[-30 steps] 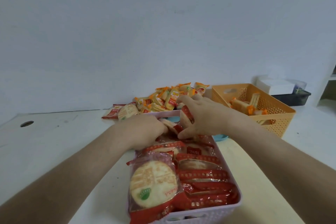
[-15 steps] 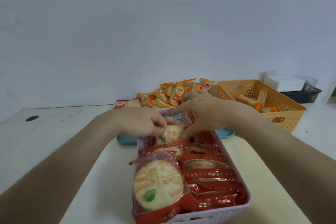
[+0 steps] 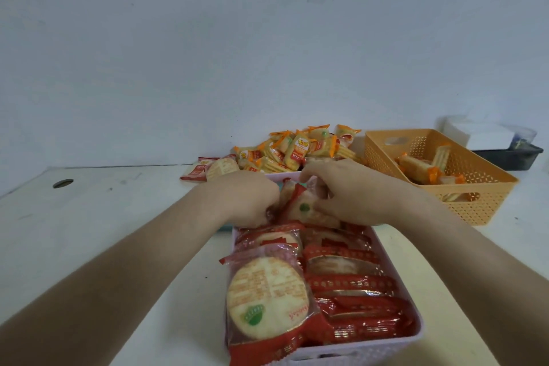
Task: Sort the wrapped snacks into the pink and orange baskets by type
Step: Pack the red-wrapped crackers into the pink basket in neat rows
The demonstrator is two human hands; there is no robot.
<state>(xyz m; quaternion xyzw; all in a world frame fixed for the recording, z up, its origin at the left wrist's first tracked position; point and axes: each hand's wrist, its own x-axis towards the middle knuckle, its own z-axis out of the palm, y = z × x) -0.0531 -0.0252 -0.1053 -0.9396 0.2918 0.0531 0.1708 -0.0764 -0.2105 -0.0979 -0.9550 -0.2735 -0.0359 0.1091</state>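
Holding one red cracker pack (image 3: 303,208) in the middle of the frame, both hands seem to tuck it into the far end of the pink basket (image 3: 386,350), likely so it stands in line with the other red packs. The left hand (image 3: 249,202) curls round its edge. The right hand (image 3: 350,196) pinches it. The orange snack pile (image 3: 297,148) waits just above, beside the orange basket (image 3: 487,196) at the right.

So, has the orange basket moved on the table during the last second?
No. The orange basket keeps the same gap to the snack pile and to the dark tray behind it; only the head camera shifted.
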